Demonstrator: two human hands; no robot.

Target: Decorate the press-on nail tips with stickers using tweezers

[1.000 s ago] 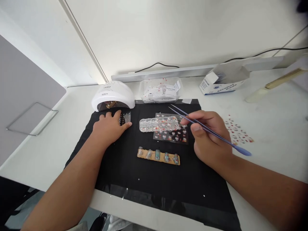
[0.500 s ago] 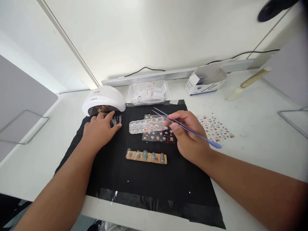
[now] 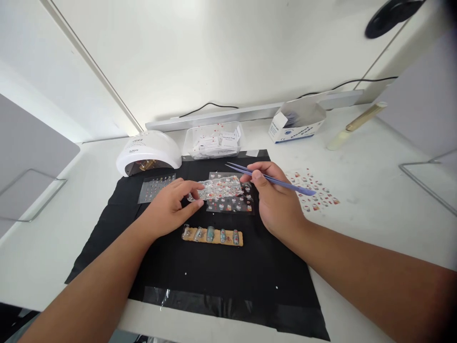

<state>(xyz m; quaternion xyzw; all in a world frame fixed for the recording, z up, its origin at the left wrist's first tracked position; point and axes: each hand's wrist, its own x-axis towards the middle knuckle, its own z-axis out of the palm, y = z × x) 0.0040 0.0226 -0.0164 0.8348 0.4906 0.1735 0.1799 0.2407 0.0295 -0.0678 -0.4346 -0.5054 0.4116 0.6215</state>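
My left hand [image 3: 173, 205] is at the left end of the clear rhinestone case [image 3: 223, 186], thumb and index finger apart on either side of that end. Whether the fingertips touch the case I cannot tell. The case lies on a clear sticker sheet [image 3: 228, 206] with small red and white figures. In my right hand [image 3: 276, 195] are blue-purple tweezers [image 3: 282, 182], their tips pointing left above the case. Closer to me, a tan strip [image 3: 214, 242] carries several blue-grey decorated press-on nails [image 3: 211, 233]. Another clear sticker sheet [image 3: 145, 191] lies left of my left hand.
A white nail lamp [image 3: 150, 147] stands at the back left of the black mat [image 3: 228, 276]. Behind the mat are a clear tub [image 3: 214, 143] of packets and an alcohol pads box [image 3: 298, 126]. Red-and-white stickers [image 3: 317, 190] and a tube [image 3: 364, 119] are to the right.
My left hand has moved right, from the sheet by the lamp to the rhinestone case, uncovering that sheet. My right hand keeps the tweezers, now angled flatter. The view has shifted slightly.
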